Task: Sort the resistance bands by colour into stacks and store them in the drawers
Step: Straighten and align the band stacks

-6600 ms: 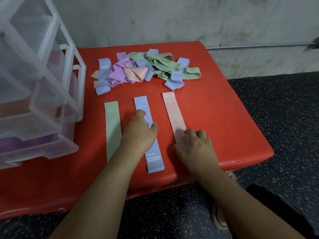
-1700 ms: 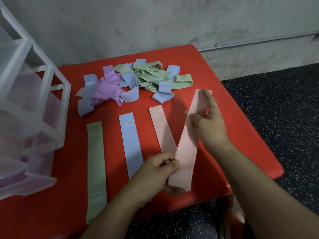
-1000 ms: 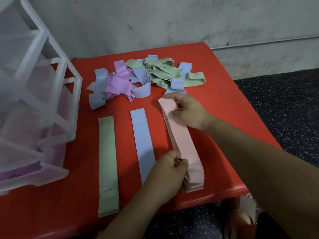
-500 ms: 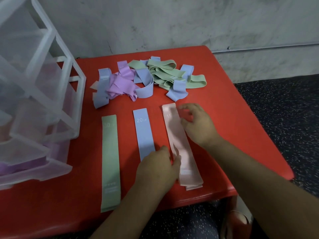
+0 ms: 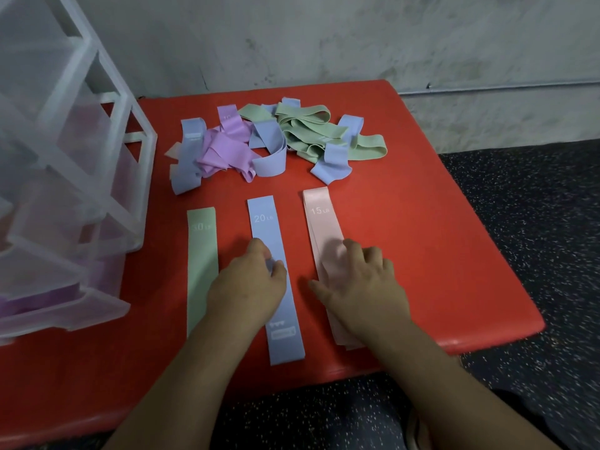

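While right hand flattens pink stack | long axis points wallward | both hands' fingers spread, gripping nothing

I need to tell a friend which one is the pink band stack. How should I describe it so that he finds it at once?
Look at the red table, in the row of three flat strips near its front edge. The pink band stack is the rightmost strip, under the right hand. It alone is pink and marked 15 LB; the blue band beside it reads 20 LB.

drawer unit blocks left, band heap ahead, bench bare right
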